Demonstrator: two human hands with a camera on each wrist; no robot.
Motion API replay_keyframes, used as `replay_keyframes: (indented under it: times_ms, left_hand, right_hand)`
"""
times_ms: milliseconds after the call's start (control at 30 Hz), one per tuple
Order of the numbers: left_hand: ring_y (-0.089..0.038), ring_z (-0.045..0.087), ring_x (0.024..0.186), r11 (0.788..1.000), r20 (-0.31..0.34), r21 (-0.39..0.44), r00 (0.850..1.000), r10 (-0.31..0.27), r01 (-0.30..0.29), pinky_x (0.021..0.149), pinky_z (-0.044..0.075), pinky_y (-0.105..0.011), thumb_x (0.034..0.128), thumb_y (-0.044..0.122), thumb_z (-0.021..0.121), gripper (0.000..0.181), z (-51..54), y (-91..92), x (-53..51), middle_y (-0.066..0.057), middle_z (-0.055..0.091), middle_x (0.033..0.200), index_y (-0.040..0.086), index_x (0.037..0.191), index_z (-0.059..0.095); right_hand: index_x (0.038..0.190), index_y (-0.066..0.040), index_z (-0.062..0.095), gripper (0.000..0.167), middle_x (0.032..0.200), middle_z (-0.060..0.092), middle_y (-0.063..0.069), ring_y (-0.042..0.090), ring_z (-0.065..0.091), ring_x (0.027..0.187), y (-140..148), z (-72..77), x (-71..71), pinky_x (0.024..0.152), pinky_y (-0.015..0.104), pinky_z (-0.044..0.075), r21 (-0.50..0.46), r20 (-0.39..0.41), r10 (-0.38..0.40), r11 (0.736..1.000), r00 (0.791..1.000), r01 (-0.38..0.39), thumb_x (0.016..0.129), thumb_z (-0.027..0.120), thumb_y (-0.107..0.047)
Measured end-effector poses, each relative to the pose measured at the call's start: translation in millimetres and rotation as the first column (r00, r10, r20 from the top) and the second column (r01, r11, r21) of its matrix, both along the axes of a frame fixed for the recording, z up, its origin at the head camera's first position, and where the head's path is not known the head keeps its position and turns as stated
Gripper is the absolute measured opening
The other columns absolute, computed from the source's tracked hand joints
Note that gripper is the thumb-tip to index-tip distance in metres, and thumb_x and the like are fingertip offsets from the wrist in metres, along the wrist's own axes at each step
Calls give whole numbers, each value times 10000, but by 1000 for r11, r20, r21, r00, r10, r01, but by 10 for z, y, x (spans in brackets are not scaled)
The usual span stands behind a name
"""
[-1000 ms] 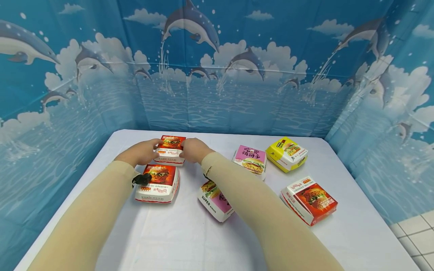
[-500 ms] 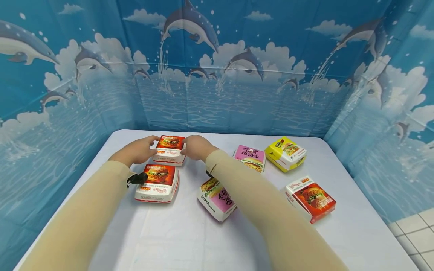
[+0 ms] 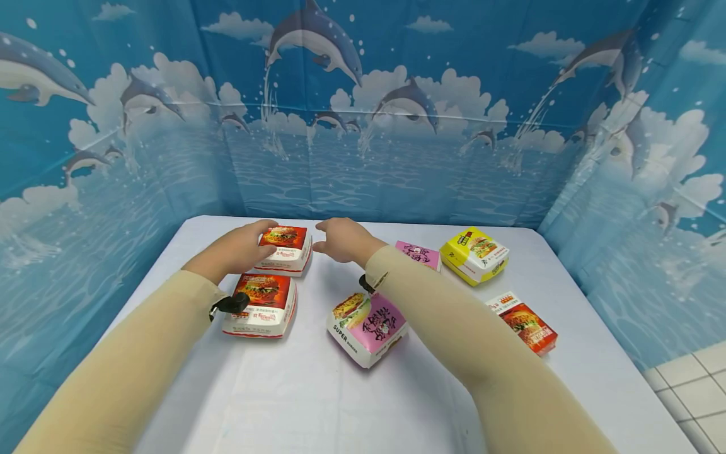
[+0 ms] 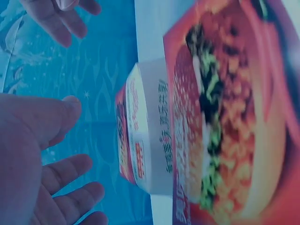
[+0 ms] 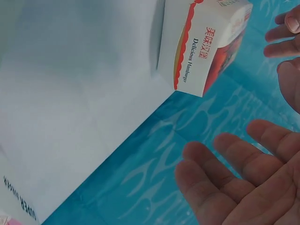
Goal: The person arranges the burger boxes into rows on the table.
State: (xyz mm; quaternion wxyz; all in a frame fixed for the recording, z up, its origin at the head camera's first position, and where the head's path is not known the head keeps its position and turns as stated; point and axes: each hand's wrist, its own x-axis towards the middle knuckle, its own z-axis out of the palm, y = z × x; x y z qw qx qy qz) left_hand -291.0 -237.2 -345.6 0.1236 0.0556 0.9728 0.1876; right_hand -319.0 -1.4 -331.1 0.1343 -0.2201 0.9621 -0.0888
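A red-and-white burger box [image 3: 285, 249] stands at the back left of the white table, with a matching one [image 3: 261, 306] in front of it. My left hand [image 3: 235, 249] hovers at the far box's left side, fingers loosely bent; in the left wrist view a gap separates this hand [image 4: 28, 159] from the box [image 4: 157, 131]. To the right of the far box, my right hand [image 3: 346, 241] is held in the air, apart from it. The right wrist view shows that hand [image 5: 253, 183] with palm and fingers spread loosely, holding nothing.
A pink-and-white "Super Burger" box [image 3: 367, 329] sits mid-table. Behind my right forearm are another pink box [image 3: 418, 254] and a red box [image 3: 527, 328], both partly covered. A yellow box [image 3: 475, 255] stands at the back right. A dolphin-print curtain [image 3: 340, 170] borders the table.
My right hand has drawn away from the far red box, moving right and slightly up. My left hand has risen a little beside it. The boxes stay in place.
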Motion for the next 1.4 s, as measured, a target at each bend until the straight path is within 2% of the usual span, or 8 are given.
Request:
replay_keyframes:
  times_ms: [367, 533, 767, 967, 1267, 1400]
  left_hand:
    - [-384, 378, 1548, 991, -46, 26, 991, -126, 128, 1226, 317, -670, 1050, 443, 621, 733, 85, 349, 211, -110, 366, 1699, 249, 1672, 285]
    - [-350, 375, 1556, 986, -60, -2, 984, -167, 167, 1226, 333, -656, 1038, 471, 632, 736, 102, 486, 308, -79, 357, 1704, 273, 1664, 300]
    - [-305, 372, 1563, 973, -91, 28, 970, -225, 228, 1239, 345, -613, 1022, 461, 669, 739, 139, 656, 423, -43, 376, 1694, 269, 1652, 334]
    - [-305, 395, 1554, 962, -119, 17, 956, -268, 272, 1231, 365, -601, 1013, 470, 682, 749, 148, 752, 540, -44, 396, 1685, 281, 1651, 340]
    - [-270, 452, 1522, 941, -135, 10, 933, -333, 337, 1216, 411, -552, 1015, 466, 684, 749, 142, 893, 660, -31, 430, 1669, 276, 1651, 339]
    - [-263, 431, 1536, 937, -132, 1, 929, -346, 349, 1222, 404, -549, 1004, 480, 692, 770, 134, 977, 654, -26, 416, 1678, 282, 1655, 332]
  right_hand:
    - [1650, -234, 376, 695, 1639, 490, 30, 247, 499, 1487, 341, 127, 239, 1214, 474, 433, -18, -9, -46, 999, 999, 45, 1052, 597, -513]
    - [1652, -217, 371, 718, 1674, 440, 25, 245, 437, 1536, 499, 148, 361, 1248, 477, 386, -28, -23, -35, 999, 999, 34, 1044, 614, -512]
    - [1653, -227, 367, 750, 1715, 363, 40, 287, 409, 1554, 718, 168, 531, 1248, 521, 374, -35, -38, -48, 998, 998, 46, 1021, 647, -521]
    - [1664, -226, 339, 789, 1744, 294, 61, 315, 355, 1581, 867, 184, 666, 1254, 544, 351, -35, -34, -57, 998, 998, 55, 1008, 670, -514]
    - [1667, -202, 331, 795, 1750, 267, 90, 333, 330, 1590, 1123, 168, 814, 1272, 551, 316, -57, -49, -55, 997, 997, 53, 1011, 665, -505]
    - [1672, -212, 319, 809, 1756, 250, 94, 361, 331, 1586, 1253, 123, 808, 1256, 582, 329, -45, -49, -84, 996, 995, 81, 1005, 669, -507]
